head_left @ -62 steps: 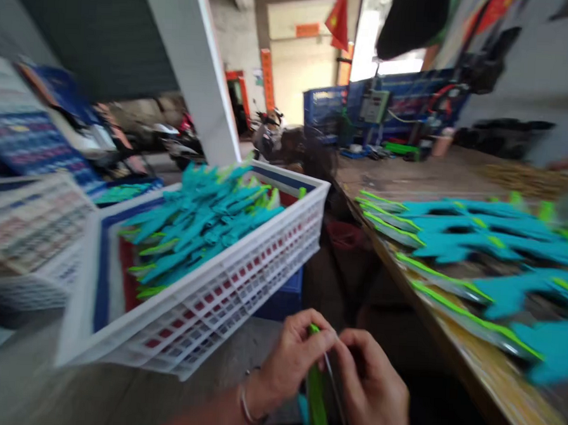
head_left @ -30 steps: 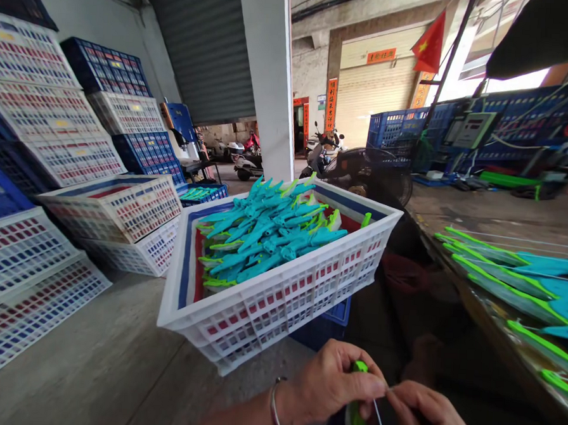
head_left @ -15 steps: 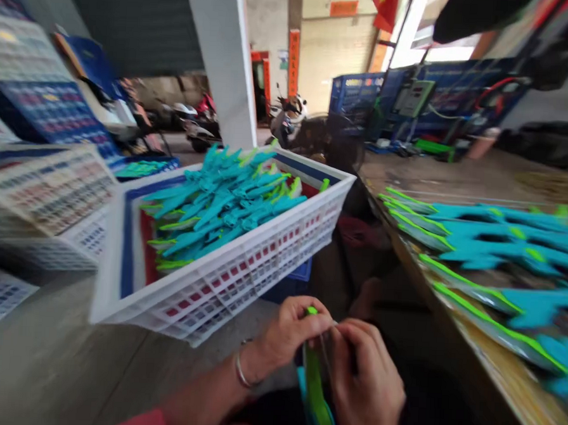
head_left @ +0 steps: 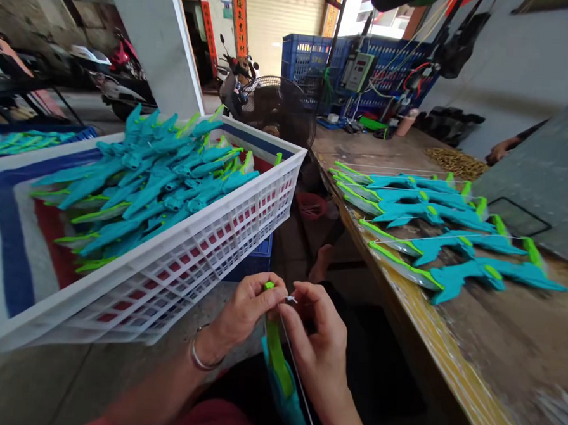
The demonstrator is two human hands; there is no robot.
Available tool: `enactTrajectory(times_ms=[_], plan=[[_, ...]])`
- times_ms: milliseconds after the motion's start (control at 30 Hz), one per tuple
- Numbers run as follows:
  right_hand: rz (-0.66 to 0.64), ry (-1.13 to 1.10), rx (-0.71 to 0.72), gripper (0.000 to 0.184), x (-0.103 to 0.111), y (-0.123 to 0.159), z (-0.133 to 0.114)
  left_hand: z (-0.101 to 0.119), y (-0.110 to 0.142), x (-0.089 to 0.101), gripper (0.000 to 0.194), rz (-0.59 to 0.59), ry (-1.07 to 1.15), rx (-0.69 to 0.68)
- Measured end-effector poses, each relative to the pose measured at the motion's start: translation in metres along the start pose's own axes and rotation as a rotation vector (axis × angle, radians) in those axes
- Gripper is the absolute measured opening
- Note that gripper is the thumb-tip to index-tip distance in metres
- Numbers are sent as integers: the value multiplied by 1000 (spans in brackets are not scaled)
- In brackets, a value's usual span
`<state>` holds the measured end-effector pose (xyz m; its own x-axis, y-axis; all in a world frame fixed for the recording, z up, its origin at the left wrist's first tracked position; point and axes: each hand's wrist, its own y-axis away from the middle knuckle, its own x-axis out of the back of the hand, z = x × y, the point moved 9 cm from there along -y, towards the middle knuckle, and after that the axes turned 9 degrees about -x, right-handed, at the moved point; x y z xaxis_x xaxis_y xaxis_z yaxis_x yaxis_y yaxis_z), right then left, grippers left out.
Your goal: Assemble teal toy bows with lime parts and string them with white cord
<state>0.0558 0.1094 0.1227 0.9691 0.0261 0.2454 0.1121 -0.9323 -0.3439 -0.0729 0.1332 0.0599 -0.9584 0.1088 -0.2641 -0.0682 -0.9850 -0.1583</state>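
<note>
A toy bow with a teal body and a green limb (head_left: 279, 358) hangs down towards my lap, its lower end cut off by the frame. My left hand (head_left: 245, 315) is closed on its green tip, thumb and fingers pinching just below the end. A white string (head_left: 301, 381) runs down beside the limb, with a small knot (head_left: 291, 298) at the tip. My right hand (head_left: 318, 341) is curled around that knot, thumb and forefinger at the string; their exact contact is partly hidden.
A white plastic crate (head_left: 235, 235) piled with teal and green bow pieces (head_left: 166, 174) stands at left. Several strung toy bows (head_left: 471, 270) lie on the wooden table (head_left: 506, 338) at right. Beyond are a fan (head_left: 280, 107), blue crates (head_left: 301, 58) and another person's hand (head_left: 499, 151).
The view has swung right and become sharper, bringing more of the table into sight. The knot now shows between my hands. My left hand keeps its hold on the bow tip.
</note>
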Motion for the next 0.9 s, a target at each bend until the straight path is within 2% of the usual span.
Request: enactTrajectory(times_ms=[100, 300, 433, 567, 633, 700, 800, 900], plan=[[-5, 63, 61, 8, -1, -2, -7, 2, 0, -2, 29, -2, -23, -13], [-61, 286, 117, 17, 17, -1, -17, 6, 0, -11, 33, -10, -1, -45], [-192, 566, 91, 23, 24, 7, -16, -10, -5, -22, 37, -70, 38, 5], [-335, 872, 84, 18, 20, 9, -7, -34, -14, -40, 42, -118, 161, 93], [-385, 1007, 88, 14, 19, 5, -4, -48, -21, -42, 46, -76, 247, 158], [-432, 1140, 148, 12, 16, 1, -8, -60, -33, -34, 47, 20, 308, 207], [-510, 1294, 323, 18, 7, 6, -22, -71, -59, -11, 37, 194, 394, 237], [-514, 1363, 530, 26, 2, 24, -33, -67, -88, 10, 22, 333, 469, 212]])
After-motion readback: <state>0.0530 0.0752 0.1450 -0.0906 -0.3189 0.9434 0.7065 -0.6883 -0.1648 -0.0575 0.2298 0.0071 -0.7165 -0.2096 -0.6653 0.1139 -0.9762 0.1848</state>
